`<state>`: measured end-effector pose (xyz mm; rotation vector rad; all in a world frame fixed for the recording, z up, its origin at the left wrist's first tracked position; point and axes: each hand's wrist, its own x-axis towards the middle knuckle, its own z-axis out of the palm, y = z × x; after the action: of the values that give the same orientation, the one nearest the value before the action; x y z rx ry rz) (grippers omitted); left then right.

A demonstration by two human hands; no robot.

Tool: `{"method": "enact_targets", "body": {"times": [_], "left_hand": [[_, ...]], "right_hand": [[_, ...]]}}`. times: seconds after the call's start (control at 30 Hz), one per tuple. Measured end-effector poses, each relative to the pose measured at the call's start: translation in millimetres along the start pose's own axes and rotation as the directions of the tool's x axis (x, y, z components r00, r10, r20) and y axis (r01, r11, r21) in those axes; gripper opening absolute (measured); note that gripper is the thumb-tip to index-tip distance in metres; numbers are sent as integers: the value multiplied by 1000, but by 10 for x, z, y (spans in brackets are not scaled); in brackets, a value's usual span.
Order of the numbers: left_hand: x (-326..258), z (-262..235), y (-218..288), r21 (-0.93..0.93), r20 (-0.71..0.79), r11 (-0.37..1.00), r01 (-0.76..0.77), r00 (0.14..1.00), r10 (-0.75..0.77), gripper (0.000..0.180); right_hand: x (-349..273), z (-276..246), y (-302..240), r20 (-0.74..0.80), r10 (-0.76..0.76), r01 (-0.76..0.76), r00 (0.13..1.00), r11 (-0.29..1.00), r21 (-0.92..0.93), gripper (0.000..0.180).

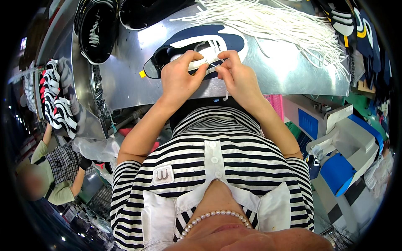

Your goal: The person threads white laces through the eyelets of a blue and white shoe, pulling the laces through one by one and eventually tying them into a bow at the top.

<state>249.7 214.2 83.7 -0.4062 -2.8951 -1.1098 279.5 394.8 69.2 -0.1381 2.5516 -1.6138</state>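
At the far left, a second person in a checked shirt (63, 161) stands below the bench, beside a rack of black, white and red shoe uppers (54, 98). Further right, at the top, a black shoe (95, 29) lies on the shiny metal workbench (125, 79).

In the middle of the bench lies a navy and white sneaker (197, 44), on its side with its opening toward the person wearing the camera. The left hand (180, 79) rests on the near edge of the sneaker, thumb and fingers closed together on its white eyelet panel, so the shoe sits directly under and just beyond this hand. A thin white shoelace (212, 65) runs between the two hands. The right hand (236, 77) is just beside the left, its thumb and forefinger pinched shut on the lace tip, touching the sneaker's lacing area; a short end of lace hangs below this hand over the bench edge.

Behind and to the right, a large loose heap of white laces (276, 23) spreads across the bench. At the far right, more dark shoe uppers (356, 29) are stacked, and below them stands a blue and white machine (343, 146).
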Motion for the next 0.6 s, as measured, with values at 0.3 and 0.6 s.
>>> {"method": "enact_targets", "body": {"times": [0.3,0.6], "left_hand": [[37,12,-10,-19,-7,999,-27,1000,26,24],[-108,1,8,-27,35,961,-276,960,277,20]], "right_hand": [[-38,-49,11,-12,-8,8,1000,1000,-3,25],[185,282,-70,-13,54,-56,998,971,-231,31]]}}
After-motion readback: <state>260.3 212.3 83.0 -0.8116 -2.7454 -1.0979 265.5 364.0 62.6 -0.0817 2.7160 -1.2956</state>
